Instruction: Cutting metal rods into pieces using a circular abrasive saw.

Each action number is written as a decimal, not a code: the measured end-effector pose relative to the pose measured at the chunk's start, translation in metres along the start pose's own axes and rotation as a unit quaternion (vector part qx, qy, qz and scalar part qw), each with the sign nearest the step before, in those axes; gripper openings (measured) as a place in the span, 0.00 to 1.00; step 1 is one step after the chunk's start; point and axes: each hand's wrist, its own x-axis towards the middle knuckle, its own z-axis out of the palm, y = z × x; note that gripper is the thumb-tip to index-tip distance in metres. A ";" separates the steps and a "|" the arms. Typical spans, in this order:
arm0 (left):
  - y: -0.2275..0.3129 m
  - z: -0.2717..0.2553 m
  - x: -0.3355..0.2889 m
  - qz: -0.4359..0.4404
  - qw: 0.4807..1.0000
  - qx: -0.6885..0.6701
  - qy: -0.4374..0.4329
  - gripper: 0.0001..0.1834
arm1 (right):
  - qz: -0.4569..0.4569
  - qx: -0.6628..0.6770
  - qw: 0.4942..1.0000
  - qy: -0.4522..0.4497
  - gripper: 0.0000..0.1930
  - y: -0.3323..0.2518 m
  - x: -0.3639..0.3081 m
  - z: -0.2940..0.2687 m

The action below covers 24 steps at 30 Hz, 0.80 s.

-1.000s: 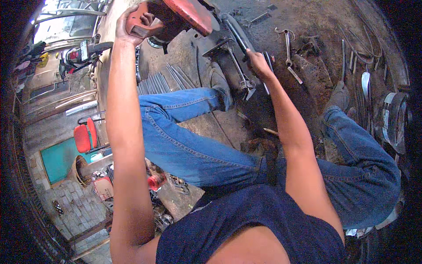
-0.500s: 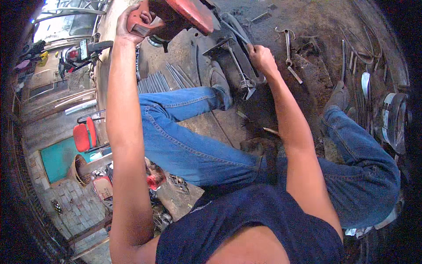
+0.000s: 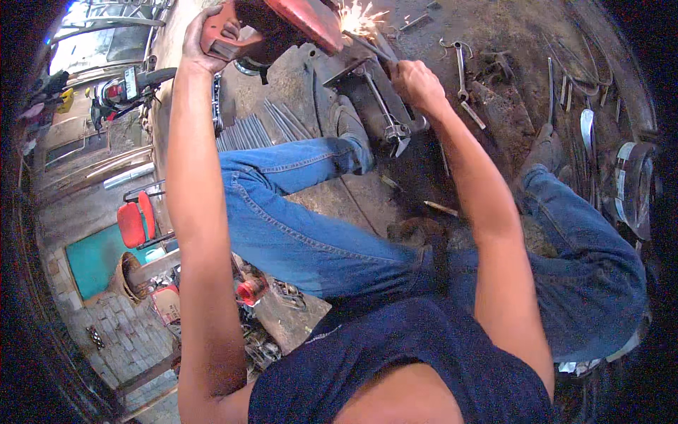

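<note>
Clearly, the two hands are well apart, each closed on something of its own. On the left, the left hand is wrapped around the red handle of a machine at the top edge, fingers hooked through the loop; its arm reaches almost straight up from the lower edge, elbow nearly extended. Below the handle, a row of metal bars lies on the floor. Rightward of the handle, the machine's red guard slants down to the right, and bright sparks fan out just beside its right edge. There sits the far end of a metal rod, its long axis running from the right hand up and leftward to the sparks; exact contact is hidden. The right hand, nearer to the sparks, is clamped on the rod, back of the hand upward, forearm slanting in from the lower right. Below the rod is a metal clamp; further right, a wrench lies apart from the hand.
</note>
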 end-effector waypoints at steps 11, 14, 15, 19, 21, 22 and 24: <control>0.000 -0.002 0.009 -0.067 0.992 -0.105 -0.033 0.11 | -0.018 -0.092 0.991 -0.095 0.11 0.004 0.002 -0.006; 0.000 -0.002 0.009 -0.072 0.989 -0.114 -0.063 0.11 | 0.010 -0.121 0.977 -0.176 0.11 -0.002 0.011 -0.012; 0.000 -0.002 0.009 -0.081 0.986 -0.122 -0.078 0.11 | 0.011 -0.122 0.977 -0.175 0.11 -0.003 0.008 -0.013; 0.001 -0.003 0.010 -0.089 0.986 -0.122 -0.073 0.11 | -0.039 -0.085 0.993 -0.075 0.11 -0.003 -0.002 -0.014; 0.001 -0.003 0.010 -0.104 0.980 -0.163 -0.054 0.11 | -0.045 -0.076 0.994 -0.068 0.11 -0.002 -0.004 -0.013; 0.000 -0.003 0.010 -0.107 0.981 -0.147 -0.072 0.11 | -0.055 -0.062 0.994 -0.064 0.12 -0.001 -0.003 -0.012; -0.001 -0.003 0.009 -0.056 0.990 -0.115 -0.054 0.12 | -0.066 -0.047 0.995 -0.059 0.14 -0.002 -0.002 -0.012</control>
